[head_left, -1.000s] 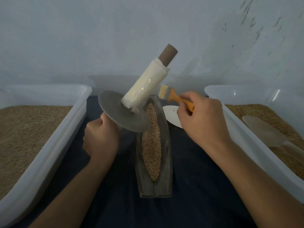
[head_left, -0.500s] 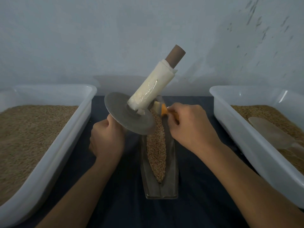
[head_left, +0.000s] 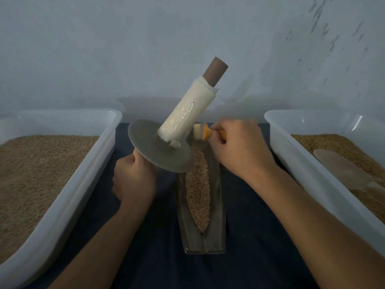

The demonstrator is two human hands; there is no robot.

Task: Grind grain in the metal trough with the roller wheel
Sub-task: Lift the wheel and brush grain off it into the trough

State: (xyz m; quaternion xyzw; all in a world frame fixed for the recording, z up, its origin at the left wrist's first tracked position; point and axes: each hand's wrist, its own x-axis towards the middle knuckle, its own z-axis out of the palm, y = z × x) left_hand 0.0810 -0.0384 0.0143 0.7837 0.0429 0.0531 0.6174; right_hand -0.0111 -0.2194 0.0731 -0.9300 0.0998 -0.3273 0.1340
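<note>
Open dark desk point(head_left: 250, 236) strips on both sides of the metal trough point(head_left: 216, 205). Walled in left and right by two white tubs point(head_left: 83, 184) point(head_left: 312, 184). Far end of trough blocked by tilted roller wheel point(head_left: 160, 151) and brush point(head_left: 203, 132).

No readable text, labels, brands, numbers or signs anywhere in view.
</note>
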